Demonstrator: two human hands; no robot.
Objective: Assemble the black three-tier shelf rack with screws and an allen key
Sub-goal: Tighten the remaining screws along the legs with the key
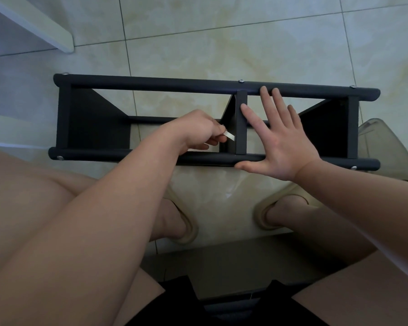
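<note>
Already the black three-tier shelf rack looks nearly whole. It lies on its side on the glossy, marbled floor tiles, with three flat matte panels fixed between round, rubbery-looking poles. Silver screw heads show at all three joints on the rack's far pole, but only at the two end joints of its near pole. The near middle joint is covered, so I judge that it may be what is left.

The left hand reaches inside the rack beside the middle panel, its fingers pinched on a small pale flat strip. Whether that strip is paper or a tool I cannot tell. The right hand lies spread across the rack, fingers straight and apart, with its thumb on the near pole.
</note>
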